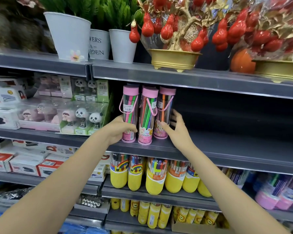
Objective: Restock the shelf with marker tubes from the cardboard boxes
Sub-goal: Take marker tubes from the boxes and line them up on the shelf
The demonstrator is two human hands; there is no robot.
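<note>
Three clear marker tubes with pink caps, pink bases and pink carry loops stand upright at the front of the grey middle shelf point(227, 149). My left hand point(118, 129) grips the lower part of the left tube point(129, 114). The middle tube point(147, 115) stands between my hands. My right hand point(177, 129) sits against the right tube point(164, 112), thumb on its front and fingers spread behind it. More pink caps show behind these tubes. No cardboard box is in view.
To the right of the tubes the shelf is dark and bare. Panda and doll figure boxes point(85, 119) stand to the left. Yellow-based marker tubs point(154, 176) fill the shelf below. White pots point(69, 34) and red gourd ornaments point(176, 39) stand above.
</note>
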